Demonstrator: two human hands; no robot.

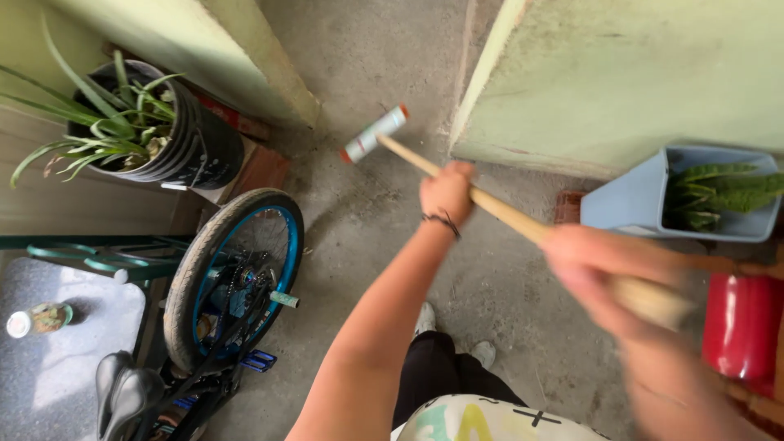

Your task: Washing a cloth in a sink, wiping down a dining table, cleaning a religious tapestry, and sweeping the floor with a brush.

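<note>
A wooden stick (498,208) with a white roller head (374,134) slants over the concrete floor (498,286). The left hand (447,192) is closed round the stick partway along. The right hand (600,273), blurred, grips it nearer the person. Left of the left hand is a bicycle wheel (233,273); beyond the right hand, a grey planter (633,200).

The left hand (447,193) is closed in a fist, arm stretched forward and nearly straight, a dark band at the wrist. The right hand (600,273), blurred, is closed too, nearer the body.
</note>
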